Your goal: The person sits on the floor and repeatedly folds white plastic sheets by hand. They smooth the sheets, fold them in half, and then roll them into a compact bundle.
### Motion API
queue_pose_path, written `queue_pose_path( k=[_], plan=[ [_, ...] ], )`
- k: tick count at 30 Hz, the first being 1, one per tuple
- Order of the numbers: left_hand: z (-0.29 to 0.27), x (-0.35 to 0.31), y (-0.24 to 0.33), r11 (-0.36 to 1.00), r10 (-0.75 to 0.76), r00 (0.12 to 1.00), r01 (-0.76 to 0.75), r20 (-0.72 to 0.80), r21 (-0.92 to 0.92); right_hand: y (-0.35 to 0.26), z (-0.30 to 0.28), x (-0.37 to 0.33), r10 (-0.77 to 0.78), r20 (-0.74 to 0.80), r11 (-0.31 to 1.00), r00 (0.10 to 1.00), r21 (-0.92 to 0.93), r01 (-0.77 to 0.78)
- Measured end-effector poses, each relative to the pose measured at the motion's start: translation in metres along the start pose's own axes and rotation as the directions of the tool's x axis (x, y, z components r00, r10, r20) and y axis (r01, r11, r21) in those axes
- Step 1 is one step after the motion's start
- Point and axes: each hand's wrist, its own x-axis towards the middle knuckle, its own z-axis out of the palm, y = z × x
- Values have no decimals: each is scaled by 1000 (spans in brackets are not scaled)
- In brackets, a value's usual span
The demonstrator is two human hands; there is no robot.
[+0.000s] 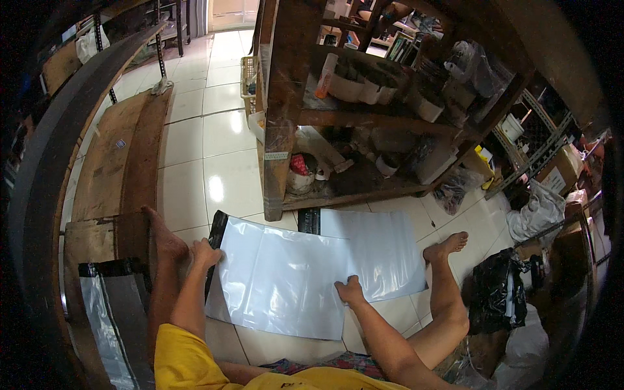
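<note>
A glossy white plastic mailing bag (pixel 279 276) with a black strip along its left edge is spread over the floor between my legs. My left hand (pixel 205 252) is closed on that bag beside the black strip. At the bag's right edge my right hand (pixel 351 290) is closed, pinching the plastic. A second white mailing bag (pixel 387 253), also with a black strip, lies partly under the first, toward the right. My fingertips are partly hidden by my hands.
A wooden shelf unit (pixel 276 130) with clutter stands ahead. Wooden boards (pixel 107 169) lie at the left, near a grey bag with a black edge (pixel 114 325). A black plastic bag (pixel 497 289) sits beyond my right leg. White tiles (pixel 227 133) cover the floor.
</note>
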Motion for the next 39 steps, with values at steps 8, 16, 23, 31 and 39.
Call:
queue_pose_path(
  k=[8, 16, 23, 31, 39],
  plan=[
    [6, 10, -44, 855, -70, 966, 187, 250, -484, 28, 15, -5, 77, 185, 933, 980, 332, -136],
    [6, -38, -33, 876, -5, 962, 136, 273, -463, 34, -5, 4, -177, 88, 984, 980, 47, 173],
    [63, -148, -22, 661, -76, 953, 268, 294, -701, -61, -86, -25, -388, 3, 890, 922, -260, 375],
    [70, -176, 0, 687, -181, 926, 359, 330, -632, -55, 44, -84, -651, 198, 621, 733, -418, 664],
    [46, -176, -8, 319, -96, 846, 525, 524, -789, -39, 29, -36, -322, 31, 900, 946, -302, 316]
  ],
)
